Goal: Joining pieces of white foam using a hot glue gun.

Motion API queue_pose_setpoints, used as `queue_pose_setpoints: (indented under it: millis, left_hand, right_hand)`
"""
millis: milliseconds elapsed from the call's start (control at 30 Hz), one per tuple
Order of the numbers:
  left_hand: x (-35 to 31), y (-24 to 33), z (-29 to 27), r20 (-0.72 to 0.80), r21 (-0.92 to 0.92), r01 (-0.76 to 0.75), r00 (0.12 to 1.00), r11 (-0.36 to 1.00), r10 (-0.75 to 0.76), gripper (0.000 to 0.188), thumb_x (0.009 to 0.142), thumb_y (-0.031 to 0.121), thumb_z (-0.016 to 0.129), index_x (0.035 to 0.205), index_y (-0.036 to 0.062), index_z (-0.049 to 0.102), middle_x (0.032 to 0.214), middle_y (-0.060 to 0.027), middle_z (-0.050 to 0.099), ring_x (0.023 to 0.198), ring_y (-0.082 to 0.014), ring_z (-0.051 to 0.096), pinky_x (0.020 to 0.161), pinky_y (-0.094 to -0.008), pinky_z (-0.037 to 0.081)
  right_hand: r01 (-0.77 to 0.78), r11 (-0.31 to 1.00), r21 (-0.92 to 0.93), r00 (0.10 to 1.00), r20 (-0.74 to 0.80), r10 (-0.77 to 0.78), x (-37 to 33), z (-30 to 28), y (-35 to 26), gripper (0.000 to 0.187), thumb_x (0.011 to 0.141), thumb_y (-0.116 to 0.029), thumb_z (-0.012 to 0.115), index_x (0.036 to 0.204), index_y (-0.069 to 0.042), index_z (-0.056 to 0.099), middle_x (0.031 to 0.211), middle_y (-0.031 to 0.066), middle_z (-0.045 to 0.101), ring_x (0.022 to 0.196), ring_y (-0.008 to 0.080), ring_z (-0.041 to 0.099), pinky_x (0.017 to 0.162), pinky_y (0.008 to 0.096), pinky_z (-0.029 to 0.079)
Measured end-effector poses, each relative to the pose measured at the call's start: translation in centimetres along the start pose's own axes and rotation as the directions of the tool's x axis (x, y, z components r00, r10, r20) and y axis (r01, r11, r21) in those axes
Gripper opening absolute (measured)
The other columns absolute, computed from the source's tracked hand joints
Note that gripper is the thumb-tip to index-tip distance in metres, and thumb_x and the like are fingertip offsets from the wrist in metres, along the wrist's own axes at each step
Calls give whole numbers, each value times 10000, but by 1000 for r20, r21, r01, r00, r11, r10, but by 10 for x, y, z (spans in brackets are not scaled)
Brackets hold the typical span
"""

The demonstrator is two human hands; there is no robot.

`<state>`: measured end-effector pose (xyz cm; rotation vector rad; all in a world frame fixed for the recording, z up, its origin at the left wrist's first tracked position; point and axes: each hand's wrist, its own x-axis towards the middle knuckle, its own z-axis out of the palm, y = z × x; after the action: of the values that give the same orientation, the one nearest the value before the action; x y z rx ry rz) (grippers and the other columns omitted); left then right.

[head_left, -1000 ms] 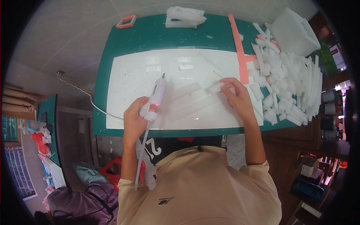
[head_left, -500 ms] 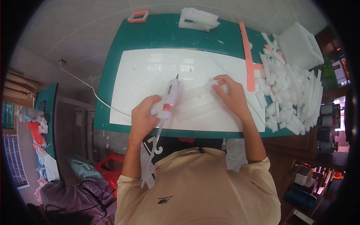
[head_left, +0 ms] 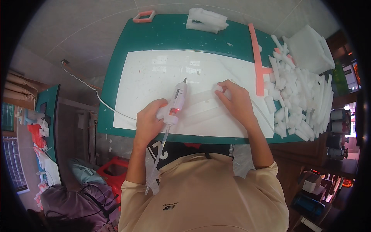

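Observation:
My left hand point(head_left: 148, 119) is wrapped round the handle of a white hot glue gun point(head_left: 178, 97), its dark nozzle pointing away from me. A long clear glue stick point(head_left: 164, 142) sticks out of its back end toward my lap. The fingers of my right hand point(head_left: 240, 103) pinch a small white foam piece point(head_left: 219, 88), partly hidden by them. Between my hands, a pale foam strip point(head_left: 201, 97) and another below it lie on the glossy white board point(head_left: 154, 77). The gun's tip is just above the board, apart from the foam.
The board lies on a green table point(head_left: 162, 34). At right are a pink T-shaped foam strip point(head_left: 257, 58), a heap of white foam offcuts point(head_left: 297, 100) and a white foam box point(head_left: 311, 48). Foam blocks point(head_left: 206, 20) and a pink frame point(head_left: 144, 16) stand at the far edge. The gun's white cord point(head_left: 100, 98) runs left.
My right hand has shifted slightly left with the foam piece, toward the glue gun. My left hand and the gun have barely moved.

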<state>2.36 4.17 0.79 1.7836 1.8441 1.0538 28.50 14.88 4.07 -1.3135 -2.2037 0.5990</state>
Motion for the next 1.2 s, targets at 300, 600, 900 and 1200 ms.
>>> queue_pose_setpoints:
  millis: [300,600,900,1200]
  left_hand:
    - [1,0,0,3,-8,-6,1000,1000,6,314,776,150,748,1044,39,629,918,-157,673,815,-278,665,738,-324,511]
    - [1,-1,1,5,7,-6,1000,1000,6,320,773,138,745,1054,39,628,910,-158,676,808,-269,666,738,-320,510]
    - [1,0,1,0,-2,-3,1000,1000,3,320,771,142,748,1050,41,630,894,-158,674,782,-261,662,720,-315,509]
    - [1,0,1,1,7,4,1000,1000,-4,319,771,147,747,1048,42,629,889,-159,673,774,-266,663,718,-317,512]
  right_hand:
    - [93,995,-42,995,-24,-94,0,6,3,187,840,-176,648,979,-56,615,808,120,641,719,323,624,650,387,491]
    - [89,994,-63,996,4,-89,1,8,2,170,848,-166,631,973,-52,611,827,131,644,738,320,628,662,388,493]
    - [97,994,-52,995,-6,-97,-1,11,5,162,847,-155,629,969,-51,608,844,132,650,739,323,630,660,394,494]
    - [98,994,-38,994,-38,-100,0,13,7,167,821,-129,670,949,-23,649,798,135,646,723,311,629,678,361,494]
